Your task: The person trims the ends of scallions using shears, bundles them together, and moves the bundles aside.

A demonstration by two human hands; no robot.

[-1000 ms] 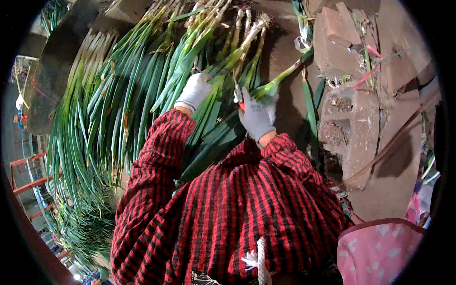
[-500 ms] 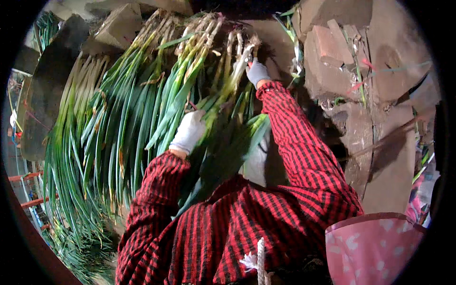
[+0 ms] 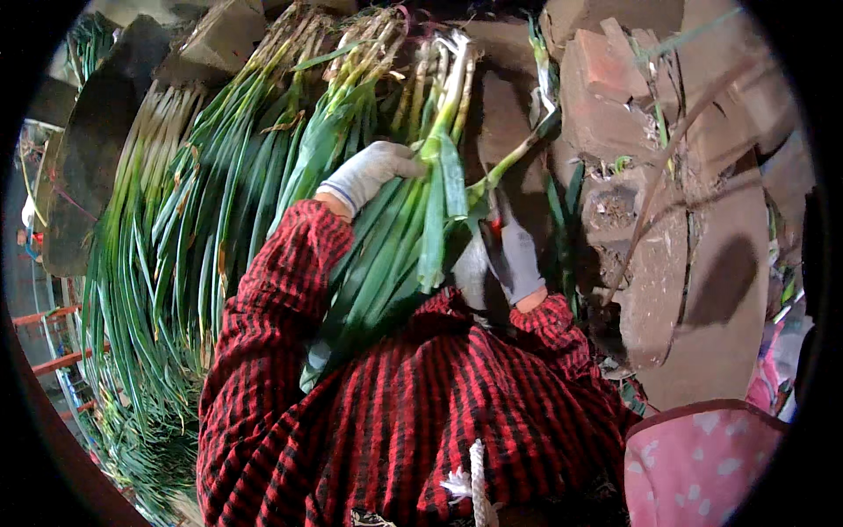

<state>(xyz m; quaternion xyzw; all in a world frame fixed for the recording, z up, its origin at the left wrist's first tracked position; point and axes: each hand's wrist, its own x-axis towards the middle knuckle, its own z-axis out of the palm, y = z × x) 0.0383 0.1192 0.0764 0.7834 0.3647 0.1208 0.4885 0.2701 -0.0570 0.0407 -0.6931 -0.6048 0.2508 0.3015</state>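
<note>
My left hand (image 3: 373, 171), in a white glove, is closed on a bunch of long green onions (image 3: 443, 158) whose pale roots point up and whose leaves hang toward my sleeve. My right hand (image 3: 514, 259), in a grey glove, is lower on the right, beside the leaves, closed on a small red-handled cutting tool (image 3: 496, 224) that is partly hidden. A single stalk (image 3: 512, 156) slants above it toward the upper right. Thick rows of more green onions (image 3: 154, 176) lie to the left.
Broken bricks and dusty blocks (image 3: 615, 79) line the right side, with a thin brown stick (image 3: 659, 167) across them. A dark curved board (image 3: 97, 132) stands at upper left beside red metal bars (image 3: 57, 360). A pink patterned cloth (image 3: 694, 457) is at lower right.
My left hand has moved up and right along the leaves. My right hand went up to the root ends half a second ago and is now back down beside the leaves.
</note>
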